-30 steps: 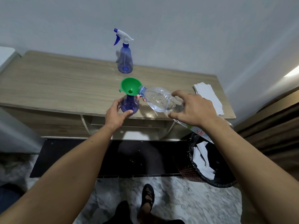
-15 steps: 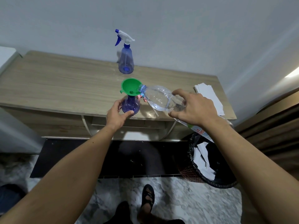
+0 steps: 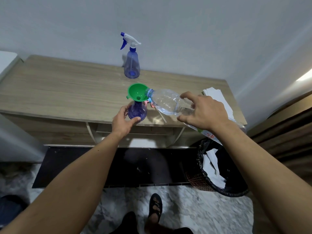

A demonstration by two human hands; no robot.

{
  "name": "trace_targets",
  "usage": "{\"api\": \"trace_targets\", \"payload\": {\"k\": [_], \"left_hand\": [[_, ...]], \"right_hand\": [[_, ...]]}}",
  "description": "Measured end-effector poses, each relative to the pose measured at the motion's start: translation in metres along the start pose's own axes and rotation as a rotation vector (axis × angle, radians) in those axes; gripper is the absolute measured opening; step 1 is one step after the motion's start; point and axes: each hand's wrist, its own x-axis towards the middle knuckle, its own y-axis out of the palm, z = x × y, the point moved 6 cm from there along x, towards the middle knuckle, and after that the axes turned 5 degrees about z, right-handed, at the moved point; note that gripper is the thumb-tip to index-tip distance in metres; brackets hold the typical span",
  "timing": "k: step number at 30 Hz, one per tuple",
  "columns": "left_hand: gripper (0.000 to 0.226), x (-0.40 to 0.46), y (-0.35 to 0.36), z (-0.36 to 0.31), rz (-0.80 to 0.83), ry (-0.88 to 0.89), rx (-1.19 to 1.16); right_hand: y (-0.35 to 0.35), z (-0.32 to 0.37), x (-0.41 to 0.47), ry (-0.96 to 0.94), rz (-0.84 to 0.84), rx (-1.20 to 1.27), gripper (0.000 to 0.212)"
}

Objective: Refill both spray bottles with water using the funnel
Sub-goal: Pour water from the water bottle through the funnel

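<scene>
A green funnel [image 3: 137,94] sits in the neck of a blue spray bottle [image 3: 137,112] with its head off, near the front edge of the wooden cabinet top [image 3: 67,92]. My left hand [image 3: 123,120] grips the base of that bottle. My right hand [image 3: 202,112] holds a clear plastic water bottle [image 3: 167,102] tilted on its side, its mouth over the funnel's rim. A second blue spray bottle [image 3: 131,63] with a white and blue trigger head stands upright at the back by the wall. A pink part [image 3: 149,103] lies behind the funnel, mostly hidden.
A stack of white papers [image 3: 217,100] lies at the right end of the cabinet top. A bin [image 3: 217,168] lined with a black bag and holding paper stands on the floor at the right. My sandalled foot [image 3: 155,206] is on the marble floor below.
The water bottle's mouth stays at the funnel. Both hands hold nearly the same places; the view has shifted very slightly.
</scene>
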Motion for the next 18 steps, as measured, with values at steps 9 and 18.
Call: {"api": "trace_targets", "payload": {"k": [9, 18], "left_hand": [[0.083, -0.001, -0.001, -0.003, 0.024, -0.002, -0.012], [0.082, 0.001, 0.0, 0.002, 0.039, 0.001, -0.034]], "right_hand": [[0.006, -0.001, -0.002, 0.029, -0.005, 0.038, 0.074], [0.026, 0.01, -0.011, 0.037, -0.031, 0.259, 0.069]]}}
